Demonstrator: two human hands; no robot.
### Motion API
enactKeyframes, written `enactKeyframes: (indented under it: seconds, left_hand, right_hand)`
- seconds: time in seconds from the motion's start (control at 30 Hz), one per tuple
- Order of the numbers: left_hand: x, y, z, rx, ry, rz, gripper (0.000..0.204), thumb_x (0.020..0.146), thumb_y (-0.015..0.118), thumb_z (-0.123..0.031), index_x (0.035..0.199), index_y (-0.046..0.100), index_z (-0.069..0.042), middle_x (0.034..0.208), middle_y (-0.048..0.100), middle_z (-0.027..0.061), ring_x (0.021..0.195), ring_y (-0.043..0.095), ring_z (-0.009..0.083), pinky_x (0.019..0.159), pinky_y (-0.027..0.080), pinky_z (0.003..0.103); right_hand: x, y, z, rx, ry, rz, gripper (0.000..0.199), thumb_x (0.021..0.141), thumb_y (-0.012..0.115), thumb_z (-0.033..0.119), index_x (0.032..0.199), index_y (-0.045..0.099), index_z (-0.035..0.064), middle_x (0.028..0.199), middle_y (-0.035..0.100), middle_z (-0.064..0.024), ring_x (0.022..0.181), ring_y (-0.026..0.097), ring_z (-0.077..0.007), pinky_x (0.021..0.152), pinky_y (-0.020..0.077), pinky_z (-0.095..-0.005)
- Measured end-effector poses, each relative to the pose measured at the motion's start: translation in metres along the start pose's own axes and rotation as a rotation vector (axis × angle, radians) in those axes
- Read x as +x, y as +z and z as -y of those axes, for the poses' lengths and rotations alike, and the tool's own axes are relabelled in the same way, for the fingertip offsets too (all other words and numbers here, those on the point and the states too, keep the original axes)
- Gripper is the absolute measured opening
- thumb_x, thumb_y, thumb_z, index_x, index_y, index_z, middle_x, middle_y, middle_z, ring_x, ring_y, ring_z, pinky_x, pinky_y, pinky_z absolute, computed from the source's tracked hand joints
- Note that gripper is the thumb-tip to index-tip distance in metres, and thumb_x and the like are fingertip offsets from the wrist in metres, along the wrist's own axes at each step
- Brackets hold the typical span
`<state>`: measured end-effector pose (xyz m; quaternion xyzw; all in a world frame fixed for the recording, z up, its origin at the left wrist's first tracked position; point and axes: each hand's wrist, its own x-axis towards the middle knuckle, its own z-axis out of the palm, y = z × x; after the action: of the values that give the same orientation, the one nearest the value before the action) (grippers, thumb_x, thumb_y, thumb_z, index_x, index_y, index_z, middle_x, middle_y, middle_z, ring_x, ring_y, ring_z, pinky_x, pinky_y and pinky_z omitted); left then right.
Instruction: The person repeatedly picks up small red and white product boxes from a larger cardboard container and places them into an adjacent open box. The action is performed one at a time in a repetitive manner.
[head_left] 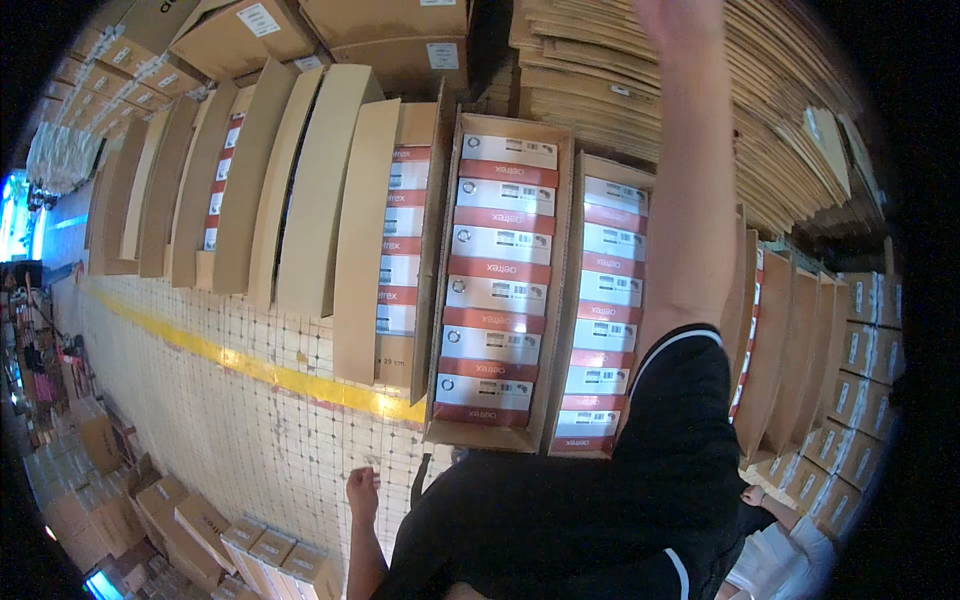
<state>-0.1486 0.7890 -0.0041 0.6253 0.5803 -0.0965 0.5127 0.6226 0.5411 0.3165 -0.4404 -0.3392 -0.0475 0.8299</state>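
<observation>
My right arm stretches up across the view toward a tall stack of flattened cardboard. At the top edge my right hand is mostly cut off, its fingers out of sight. Low on the left, my left hand hangs over the tiled floor, fingers loosely bent and nothing visible in them. In front of me stands a long open carton holding a row of red and white boxes. A second open carton beside it, partly behind my right arm, holds similar boxes.
More open cartons with raised flaps line up leftward. Closed cartons are stacked behind, others at right. A yellow line crosses the floor. Boxes stand lower left. Another person in white is close at lower right.
</observation>
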Motion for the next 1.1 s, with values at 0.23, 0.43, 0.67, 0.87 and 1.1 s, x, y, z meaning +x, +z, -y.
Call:
enactKeyframes:
  seconds: [0.23, 0.43, 0.67, 0.87, 1.1]
  left_hand:
    - [0.063, 0.05, -0.052, 0.379, 0.162, 0.092, 0.031, 0.09, 0.058, -0.03, 0.098, 0.063, -0.001, 0.082, 0.068, 0.0185, 0.078, 0.067, 0.0301, 0.071, 0.052, 0.041]
    - [0.084, 0.066, -0.11, 0.618, 0.533, 0.113, 0.035, 0.087, 0.055, -0.036, 0.093, 0.061, -0.002, 0.089, 0.066, 0.0252, 0.086, 0.064, 0.0437, 0.076, 0.051, 0.049]
    - [0.14, 0.062, -0.157, 0.708, 0.663, 0.285, 0.031, 0.088, 0.056, -0.033, 0.097, 0.062, -0.004, 0.091, 0.068, 0.0205, 0.089, 0.065, 0.0383, 0.077, 0.052, 0.045]
    - [0.173, 0.011, -0.151, 0.69, 0.711, 0.66, 0.035, 0.087, 0.059, -0.034, 0.099, 0.063, -0.002, 0.096, 0.067, 0.0212, 0.092, 0.065, 0.0347, 0.082, 0.051, 0.041]
    - [0.279, -0.138, -0.057, 1.301, 0.724, 0.515, 0.037, 0.086, 0.051, -0.034, 0.097, 0.067, -0.003, 0.095, 0.066, 0.0221, 0.097, 0.062, 0.0372, 0.084, 0.049, 0.046]
  right_hand:
    - [-0.36, 0.092, -0.094, -0.841, 0.94, -0.137, 0.037, 0.096, 0.048, 0.037, 0.11, 0.062, 0.0063, 0.1, 0.067, -0.0121, 0.099, 0.063, -0.0235, 0.09, 0.0472, -0.0371]
    - [-0.592, 0.206, -0.027, -0.303, 1.304, 0.304, 0.028, 0.098, 0.052, 0.028, 0.106, 0.061, 0.0018, 0.087, 0.062, -0.0048, 0.079, 0.057, -0.0131, 0.072, 0.0482, -0.0308]
    - [-0.547, 0.233, -0.031, -0.589, 1.161, 0.163, 0.03, 0.095, 0.054, 0.027, 0.112, 0.061, 0.0034, 0.097, 0.066, -0.0139, 0.086, 0.063, -0.0232, 0.079, 0.0497, -0.0351]
    - [-0.59, 0.261, -0.021, -1.176, 0.978, -0.338, 0.024, 0.089, 0.058, 0.022, 0.101, 0.064, 0.0011, 0.09, 0.065, -0.0164, 0.089, 0.063, -0.0303, 0.078, 0.0496, -0.0399]
    - [-0.626, 0.281, -0.036, -1.71, 0.839, -0.002, 0.015, 0.082, 0.061, 0.02, 0.089, 0.067, 0.0076, 0.082, 0.065, -0.0162, 0.083, 0.062, -0.0328, 0.075, 0.0485, -0.0436]
